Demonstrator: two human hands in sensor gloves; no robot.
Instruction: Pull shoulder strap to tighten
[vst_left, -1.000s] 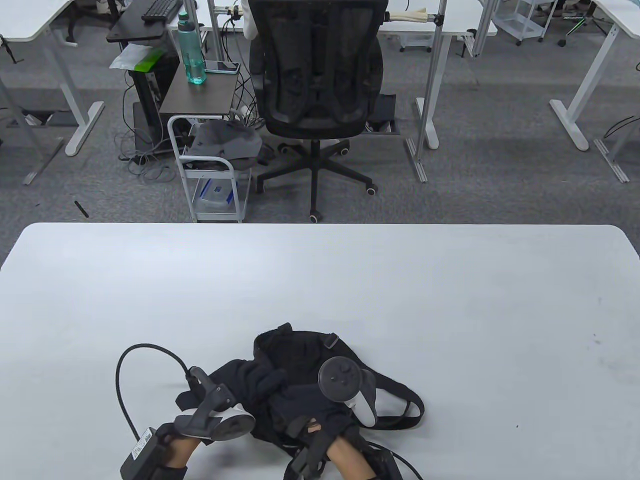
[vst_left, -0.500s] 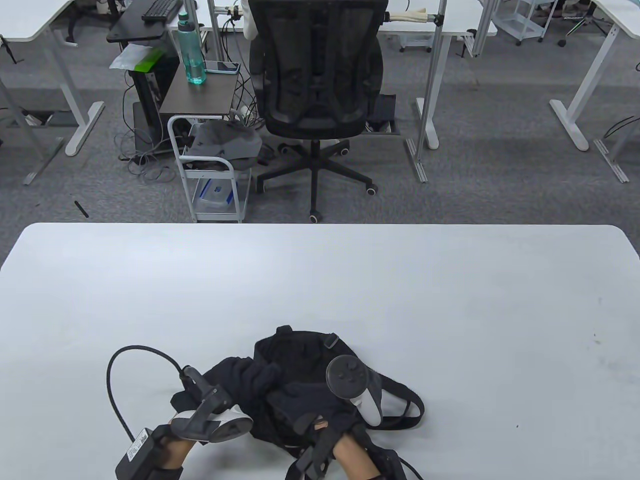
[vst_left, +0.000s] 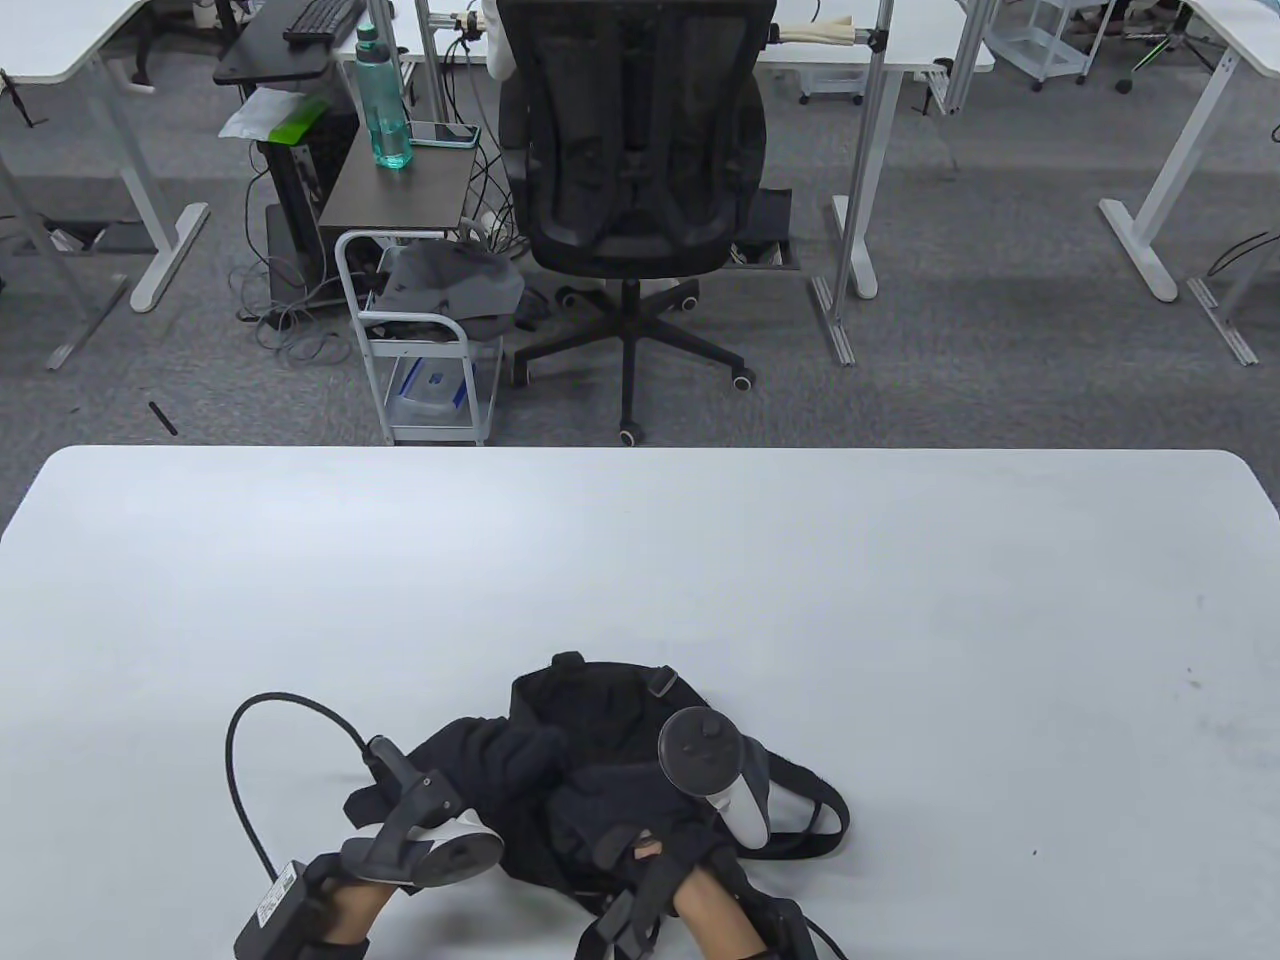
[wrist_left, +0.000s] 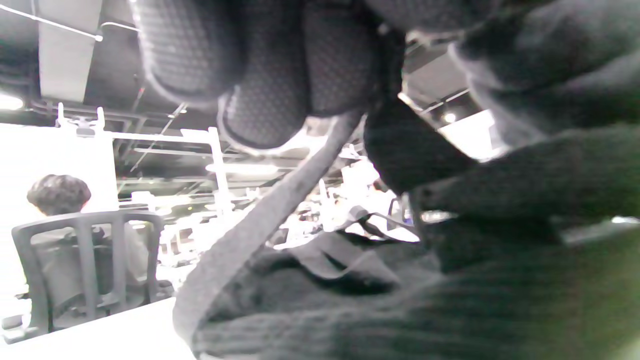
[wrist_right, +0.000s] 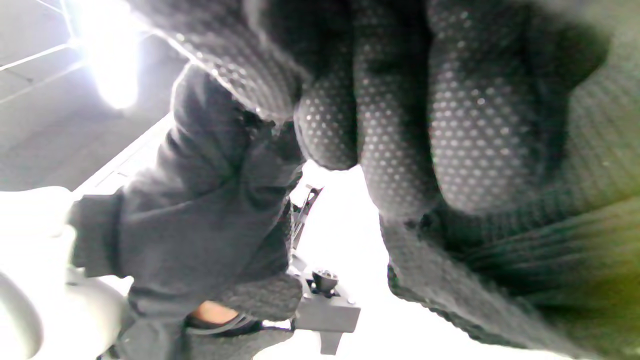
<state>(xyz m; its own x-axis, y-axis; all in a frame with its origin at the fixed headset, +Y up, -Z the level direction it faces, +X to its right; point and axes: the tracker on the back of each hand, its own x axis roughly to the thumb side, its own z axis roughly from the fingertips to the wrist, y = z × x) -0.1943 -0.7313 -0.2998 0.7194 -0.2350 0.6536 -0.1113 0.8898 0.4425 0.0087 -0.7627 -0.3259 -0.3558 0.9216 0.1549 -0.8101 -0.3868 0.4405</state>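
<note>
Left hand (vst_left: 500, 755) pinches grey webbing strap (wrist_left: 260, 215); right hand (vst_left: 610, 795) clenched in crumpled black fabric bag (vst_left: 600, 705), bottom centre; its grasp is unclear.

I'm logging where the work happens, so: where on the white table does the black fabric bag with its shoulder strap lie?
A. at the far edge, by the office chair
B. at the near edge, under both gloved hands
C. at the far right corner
B: the table view shows the black fabric bag at the white table's near edge, with the left hand and right hand on it.
</note>
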